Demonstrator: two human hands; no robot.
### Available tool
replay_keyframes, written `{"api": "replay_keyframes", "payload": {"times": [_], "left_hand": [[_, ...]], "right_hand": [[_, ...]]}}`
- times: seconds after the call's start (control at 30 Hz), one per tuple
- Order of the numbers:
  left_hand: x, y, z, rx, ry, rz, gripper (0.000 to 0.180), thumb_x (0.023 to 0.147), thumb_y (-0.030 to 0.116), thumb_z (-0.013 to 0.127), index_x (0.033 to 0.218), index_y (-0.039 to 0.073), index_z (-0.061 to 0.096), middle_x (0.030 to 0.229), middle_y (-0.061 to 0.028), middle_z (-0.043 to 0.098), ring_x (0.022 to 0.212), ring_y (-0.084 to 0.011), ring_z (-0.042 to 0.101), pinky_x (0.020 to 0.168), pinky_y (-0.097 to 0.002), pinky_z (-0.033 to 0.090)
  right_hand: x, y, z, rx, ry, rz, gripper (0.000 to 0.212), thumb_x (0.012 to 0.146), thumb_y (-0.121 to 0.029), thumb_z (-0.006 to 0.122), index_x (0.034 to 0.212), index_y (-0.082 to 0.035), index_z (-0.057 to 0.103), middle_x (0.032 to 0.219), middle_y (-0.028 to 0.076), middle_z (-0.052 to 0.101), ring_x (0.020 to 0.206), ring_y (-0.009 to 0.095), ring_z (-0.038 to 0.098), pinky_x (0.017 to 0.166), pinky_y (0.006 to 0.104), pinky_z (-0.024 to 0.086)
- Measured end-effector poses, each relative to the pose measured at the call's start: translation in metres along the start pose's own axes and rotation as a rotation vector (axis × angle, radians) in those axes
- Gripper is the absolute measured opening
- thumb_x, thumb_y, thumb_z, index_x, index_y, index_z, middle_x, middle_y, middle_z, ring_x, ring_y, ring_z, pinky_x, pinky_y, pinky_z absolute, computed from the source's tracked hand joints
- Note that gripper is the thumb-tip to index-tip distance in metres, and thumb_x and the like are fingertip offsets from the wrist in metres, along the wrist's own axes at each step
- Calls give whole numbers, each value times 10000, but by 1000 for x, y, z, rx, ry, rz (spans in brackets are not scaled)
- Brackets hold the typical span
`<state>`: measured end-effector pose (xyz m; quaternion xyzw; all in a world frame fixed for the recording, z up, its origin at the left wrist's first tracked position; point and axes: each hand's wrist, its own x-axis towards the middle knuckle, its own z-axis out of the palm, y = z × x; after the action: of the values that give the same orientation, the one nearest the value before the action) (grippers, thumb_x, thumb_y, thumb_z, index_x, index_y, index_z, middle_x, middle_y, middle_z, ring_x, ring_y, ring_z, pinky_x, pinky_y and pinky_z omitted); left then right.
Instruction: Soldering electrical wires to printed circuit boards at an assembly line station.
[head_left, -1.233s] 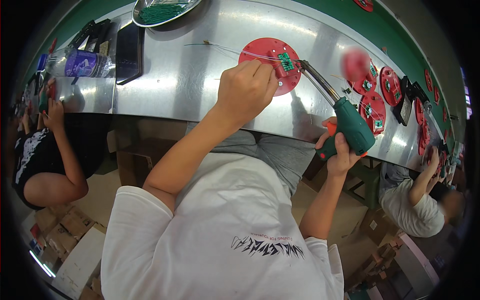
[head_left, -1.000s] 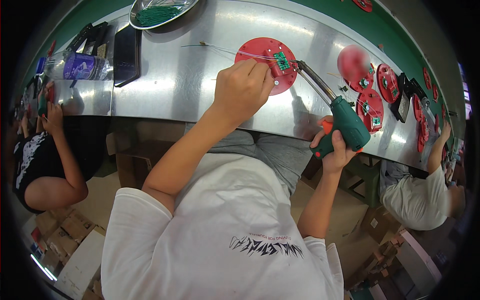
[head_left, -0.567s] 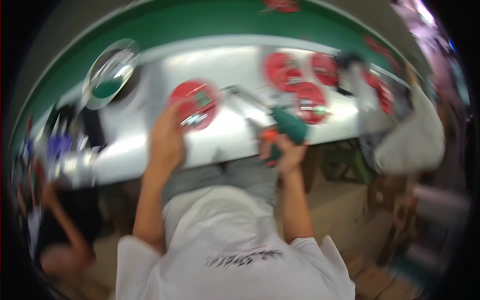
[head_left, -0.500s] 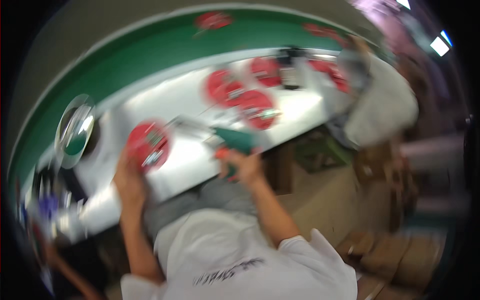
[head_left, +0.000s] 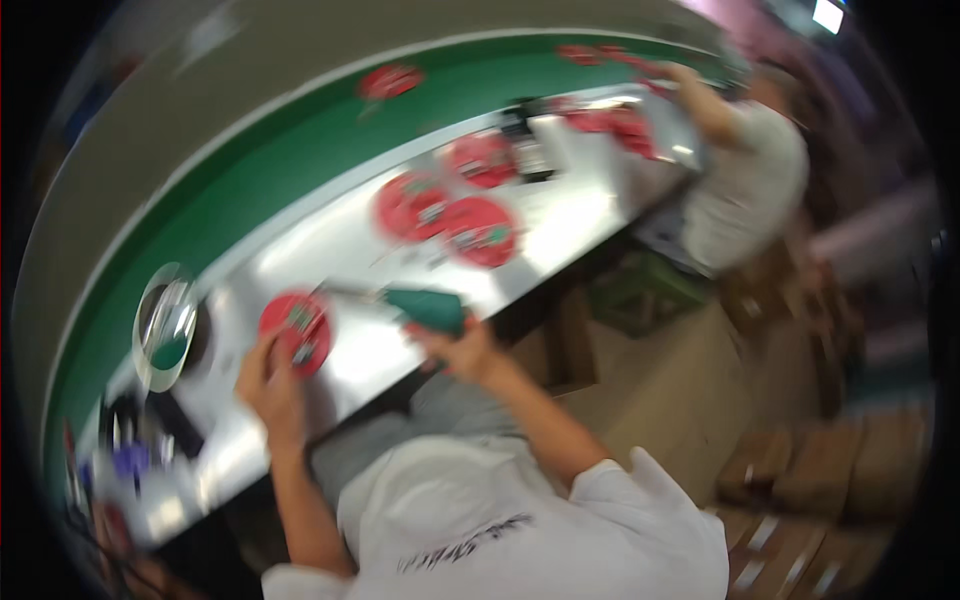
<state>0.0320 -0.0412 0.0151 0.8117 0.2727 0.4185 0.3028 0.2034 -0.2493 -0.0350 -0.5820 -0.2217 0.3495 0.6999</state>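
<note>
1. Worktop (head_left: 365, 345) of bright metal slants across the head view, which I follow from a distance; blur softens nearly everything on it.
2. Red disc (head_left: 318, 345) shows on the left part of the worktop, carrying small green and pale parts too smeared for me to make out. Whether it lies flat or is lifted at one edge, I cannot tell.
3. Left hand (head_left: 270, 388) meets the near left edge of the disc, thumb and fingers partly bent and a little apart over the rim. I cannot tell whether they pinch it or only rest there.
4. Right hand (head_left: 468, 352) wraps its fingers around the handle of a green soldering gun (head_left: 425, 308). The slim metal front points left, its tip at the disc's far right rim; contact is too blurred for me to judge.
5. Three more red discs (head_left: 480, 235) cluster beyond the soldering gun, near a black object (head_left: 517, 122).
6. To the left, I see a shiny tray (head_left: 180, 312) holding something green, and a dark flat object (head_left: 173, 425) nearby.
7. At the right end, a co-worker (head_left: 750, 185) in a pale shirt stretches an arm over the worktop. Cardboard boxes (head_left: 815, 470) fill the lower right.
</note>
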Motion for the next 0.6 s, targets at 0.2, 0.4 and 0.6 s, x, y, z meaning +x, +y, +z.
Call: {"api": "replay_keyframes", "payload": {"times": [0.2, 0.4, 0.6], "left_hand": [[0, -8, 40, 90, 71, 124, 111, 802, 32, 710, 912, 17, 708, 877, -134, 712, 797, -320, 677, 713, -399, 536], [-11, -26, 33, 231, 139, 206, 100, 750, 5, 704, 847, 27, 694, 764, -92, 638, 666, -270, 615, 579, -380, 509], [-11, -33, 40, 301, 156, 230, 79, 745, 18, 696, 822, 31, 684, 726, -82, 609, 631, -252, 597, 536, -370, 488]], "right_hand": [[-5, -30, -5, -29, -20, -247, 252, 869, -20, 681, 1108, 57, 682, 819, 76, 695, 569, 105, 600, 497, 242, 461], [7, -31, 14, -156, -213, -272, 212, 872, 16, 634, 1068, 90, 664, 856, 92, 687, 558, 102, 578, 499, 243, 462], [13, -31, 21, -182, -223, -249, 187, 862, 11, 649, 1029, 94, 664, 719, 60, 638, 542, 103, 571, 494, 236, 452]]}}
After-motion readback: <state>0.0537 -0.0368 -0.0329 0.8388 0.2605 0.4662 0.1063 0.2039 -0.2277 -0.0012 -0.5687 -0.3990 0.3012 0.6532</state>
